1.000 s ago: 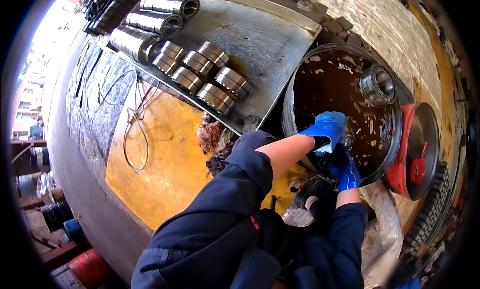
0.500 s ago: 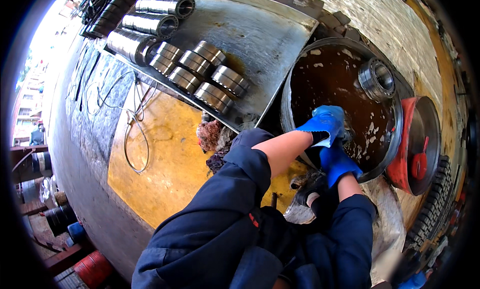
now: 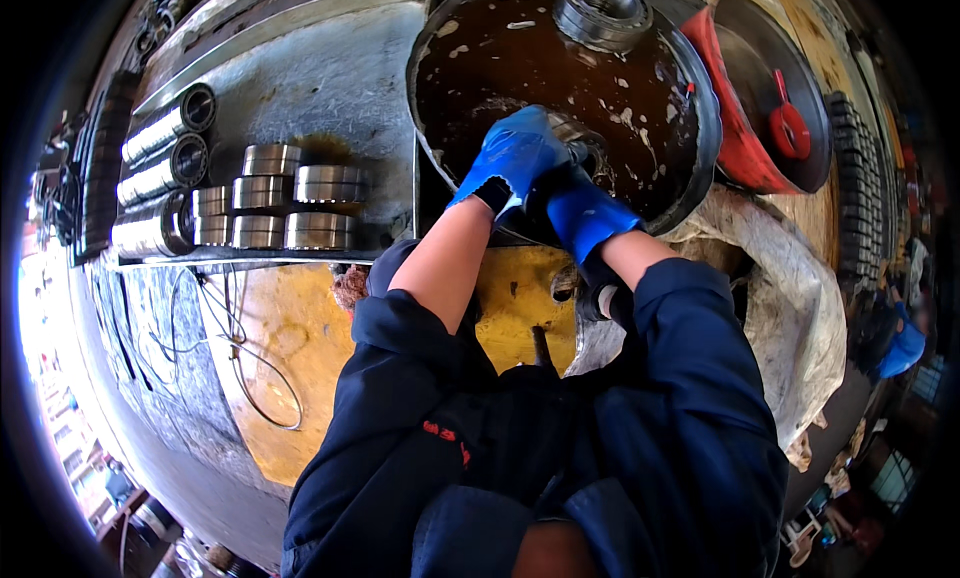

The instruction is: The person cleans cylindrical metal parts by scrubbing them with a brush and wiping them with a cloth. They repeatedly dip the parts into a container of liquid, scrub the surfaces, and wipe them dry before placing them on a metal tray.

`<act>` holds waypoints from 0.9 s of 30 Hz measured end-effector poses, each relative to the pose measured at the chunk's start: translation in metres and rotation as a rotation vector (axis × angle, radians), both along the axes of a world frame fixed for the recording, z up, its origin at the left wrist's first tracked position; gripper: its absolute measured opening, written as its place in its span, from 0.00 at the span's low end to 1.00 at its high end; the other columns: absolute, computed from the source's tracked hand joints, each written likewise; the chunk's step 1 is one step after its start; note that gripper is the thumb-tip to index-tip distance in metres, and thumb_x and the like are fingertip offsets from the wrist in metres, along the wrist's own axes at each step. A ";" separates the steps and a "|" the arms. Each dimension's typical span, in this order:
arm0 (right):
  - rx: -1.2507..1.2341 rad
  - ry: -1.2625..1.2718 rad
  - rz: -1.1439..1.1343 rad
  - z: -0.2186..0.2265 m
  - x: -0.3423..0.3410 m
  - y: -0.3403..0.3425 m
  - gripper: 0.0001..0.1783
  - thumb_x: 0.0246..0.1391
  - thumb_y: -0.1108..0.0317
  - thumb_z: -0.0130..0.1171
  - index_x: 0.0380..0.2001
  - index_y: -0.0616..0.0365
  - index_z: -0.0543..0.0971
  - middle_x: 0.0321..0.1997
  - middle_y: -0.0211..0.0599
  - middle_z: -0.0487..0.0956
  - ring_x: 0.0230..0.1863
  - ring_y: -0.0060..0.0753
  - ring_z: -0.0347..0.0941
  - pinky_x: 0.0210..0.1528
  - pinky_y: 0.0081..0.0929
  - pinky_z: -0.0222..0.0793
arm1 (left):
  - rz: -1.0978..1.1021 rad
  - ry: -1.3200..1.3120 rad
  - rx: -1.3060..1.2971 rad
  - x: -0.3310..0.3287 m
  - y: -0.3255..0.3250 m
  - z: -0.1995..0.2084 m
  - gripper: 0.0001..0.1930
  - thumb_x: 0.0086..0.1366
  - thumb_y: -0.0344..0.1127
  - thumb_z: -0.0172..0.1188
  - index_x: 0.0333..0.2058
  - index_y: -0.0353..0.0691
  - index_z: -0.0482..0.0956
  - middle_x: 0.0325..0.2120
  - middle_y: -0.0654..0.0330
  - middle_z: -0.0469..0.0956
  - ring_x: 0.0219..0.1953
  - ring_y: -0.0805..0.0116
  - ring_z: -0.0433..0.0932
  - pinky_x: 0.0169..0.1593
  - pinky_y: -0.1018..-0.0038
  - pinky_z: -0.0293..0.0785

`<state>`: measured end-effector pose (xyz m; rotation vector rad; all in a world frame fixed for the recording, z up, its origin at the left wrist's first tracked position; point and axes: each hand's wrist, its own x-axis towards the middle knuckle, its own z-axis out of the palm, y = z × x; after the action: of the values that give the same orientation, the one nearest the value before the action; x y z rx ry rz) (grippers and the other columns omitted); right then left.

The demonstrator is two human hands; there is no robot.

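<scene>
Both my hands wear blue rubber gloves and meet over a round tub (image 3: pixel 708 128) of brown liquid. A shiny metal bearing (image 3: pixel 585 143) shows beside my fingers, partly sunk in the liquid. My left hand (image 3: pixel 520 153) curls over its near left side. From the near side, my right hand (image 3: pixel 583 213) grips it lower down, with the fingers mostly hidden. A larger roller bearing (image 3: pixel 602 16) rests at the tub's far side, above the liquid.
Left of the tub, a metal tray (image 3: pixel 345 78) holds several stacked bearing rings (image 3: pixel 262 193) and long cylindrical stacks (image 3: pixel 165 133). On the right stands a red basin (image 3: pixel 715 88) with a red ladle (image 3: pixel 788 128). A wire loop (image 3: pixel 270 388) lies by the yellow board (image 3: pixel 320 308).
My view has turned, so the tub now appears higher and further left. Both hands stay together in the tub at the bearing, which shows more clearly now.
</scene>
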<state>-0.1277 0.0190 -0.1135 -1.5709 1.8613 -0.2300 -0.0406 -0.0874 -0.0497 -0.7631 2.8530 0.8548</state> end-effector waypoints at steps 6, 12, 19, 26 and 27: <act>-0.014 -0.042 -0.063 0.004 -0.007 0.011 0.23 0.50 0.59 0.63 0.50 0.55 0.81 0.48 0.46 0.82 0.52 0.48 0.78 0.56 0.35 0.71 | 0.320 -0.025 0.299 0.009 0.005 0.052 0.42 0.52 0.61 0.70 0.52 0.26 0.75 0.45 0.37 0.81 0.51 0.45 0.80 0.56 0.62 0.73; -0.042 -0.082 -0.097 0.007 -0.008 0.015 0.23 0.51 0.60 0.63 0.50 0.55 0.81 0.48 0.47 0.82 0.52 0.48 0.78 0.56 0.35 0.71 | 0.257 0.017 0.283 0.011 0.014 0.075 0.38 0.54 0.60 0.69 0.52 0.31 0.77 0.50 0.40 0.79 0.53 0.47 0.79 0.56 0.63 0.73; -0.112 -0.080 -0.120 -0.005 0.020 -0.003 0.22 0.51 0.60 0.63 0.49 0.56 0.81 0.48 0.47 0.82 0.52 0.48 0.78 0.56 0.35 0.71 | 0.142 -0.108 0.137 0.002 0.021 0.078 0.24 0.65 0.59 0.54 0.56 0.60 0.79 0.57 0.64 0.77 0.58 0.56 0.74 0.60 0.65 0.72; -0.105 -0.152 -0.209 0.014 -0.005 0.026 0.22 0.51 0.61 0.62 0.49 0.56 0.80 0.48 0.47 0.82 0.52 0.48 0.78 0.55 0.35 0.72 | 0.190 -0.165 0.196 0.005 0.023 0.096 0.23 0.63 0.56 0.58 0.54 0.57 0.79 0.54 0.58 0.78 0.55 0.52 0.76 0.58 0.63 0.73; -0.096 -0.155 -0.236 0.014 -0.011 0.035 0.22 0.51 0.61 0.62 0.49 0.56 0.80 0.48 0.47 0.82 0.52 0.48 0.78 0.55 0.35 0.72 | 0.186 -0.132 0.194 0.004 0.025 0.093 0.24 0.62 0.56 0.59 0.54 0.55 0.79 0.54 0.55 0.78 0.54 0.52 0.77 0.58 0.63 0.73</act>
<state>-0.1391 0.0537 -0.0994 -1.3515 1.9346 -0.5383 -0.0370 -0.0625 0.0433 -1.0288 2.5682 1.0429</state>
